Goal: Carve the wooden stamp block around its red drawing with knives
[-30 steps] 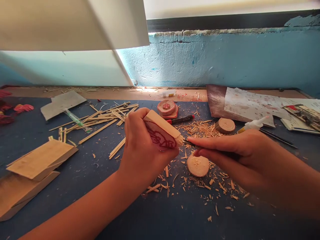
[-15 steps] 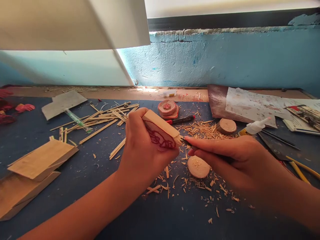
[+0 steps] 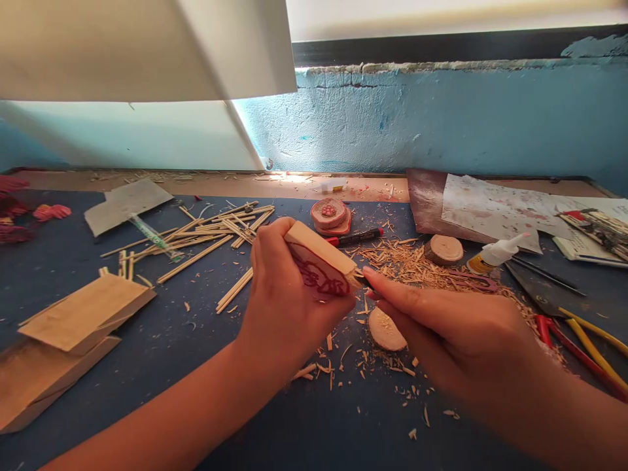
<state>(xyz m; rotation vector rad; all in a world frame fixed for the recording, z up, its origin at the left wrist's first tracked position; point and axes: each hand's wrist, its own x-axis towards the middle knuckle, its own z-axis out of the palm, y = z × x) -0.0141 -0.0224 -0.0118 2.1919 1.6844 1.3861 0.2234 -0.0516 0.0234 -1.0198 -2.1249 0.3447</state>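
Observation:
My left hand (image 3: 282, 288) is wrapped around a wooden block (image 3: 322, 247), held tilted above the table. Dark red lines are drawn on the side of the block that faces me. In my right hand (image 3: 456, 320) is a slim dark carving tool (image 3: 365, 280), mostly covered by the fingers. Its tip touches the splintered right end of the block; the exact shape of the blade is hidden. Below lies a round wood slice (image 3: 386, 329) with small chips on it, surrounded by wood shavings (image 3: 392, 258).
At left are stacked wooden blocks (image 3: 86, 311) and several thin sticks (image 3: 201, 232). Behind the hands lie a marker (image 3: 360, 236), decorated wood slices (image 3: 330, 216) and another slice (image 3: 444, 249). A glue bottle (image 3: 495, 255), yellow-handled cutters (image 3: 589, 337) and sandpaper (image 3: 426, 203) are at right.
Both hands and the block have shifted slightly right and down in view. My right hand has swung lower, uncovering a red handle and more shavings behind it. Both grips persist.

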